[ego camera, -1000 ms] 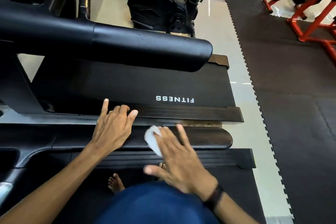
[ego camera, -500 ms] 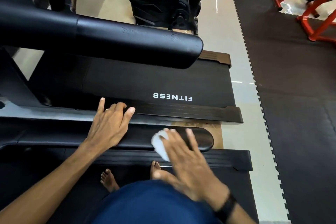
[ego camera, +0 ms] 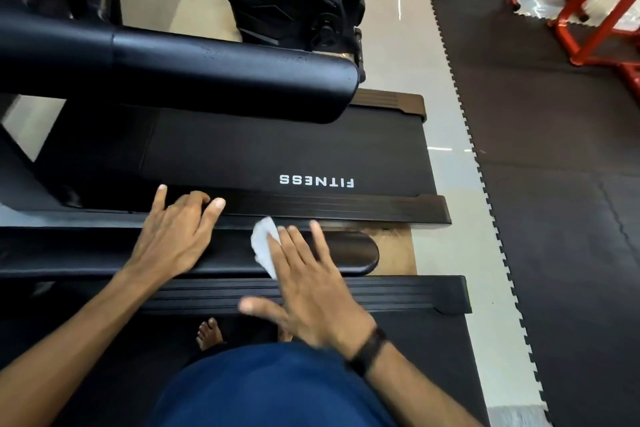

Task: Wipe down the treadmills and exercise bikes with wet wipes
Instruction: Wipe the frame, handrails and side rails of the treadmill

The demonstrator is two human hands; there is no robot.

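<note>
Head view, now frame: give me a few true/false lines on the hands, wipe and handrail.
1. The right hand presses a white wipe onto the handrail with straight fingers. True.
2. The left hand holds the wipe. False: it rests bare on the handrail, left of the wipe.
3. The wipe lies at the handrail's rounded tip. False: it is short of the tip, with bare rail to its right.
4. A black band is on the right wrist. True.
5. The belt beyond reads FITNESS upside down. True.
</note>
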